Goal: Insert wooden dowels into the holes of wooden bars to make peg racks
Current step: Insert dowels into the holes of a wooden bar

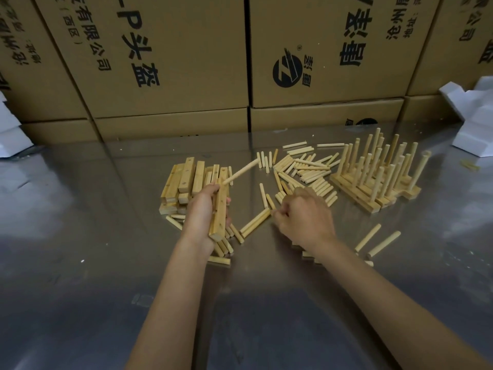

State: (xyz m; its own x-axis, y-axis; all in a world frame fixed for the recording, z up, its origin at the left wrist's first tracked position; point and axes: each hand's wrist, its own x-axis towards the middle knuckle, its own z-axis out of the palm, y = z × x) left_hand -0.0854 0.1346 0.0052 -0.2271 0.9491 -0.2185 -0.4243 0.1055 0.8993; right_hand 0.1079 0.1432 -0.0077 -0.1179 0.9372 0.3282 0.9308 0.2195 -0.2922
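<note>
With your left hand (205, 206) gripping the bar (221, 209) and its seated dowel (241, 172), and your right hand (301, 214) pinching a loose dowel (255, 222), misalignment may jam the peg.

Your left hand (205, 209) grips a bar (220, 209) with one dowel (241, 172) inserted. Your right hand (304, 217), fingers curled, rests among loose dowels (306, 172); finished racks (378, 177) stand right.
</note>
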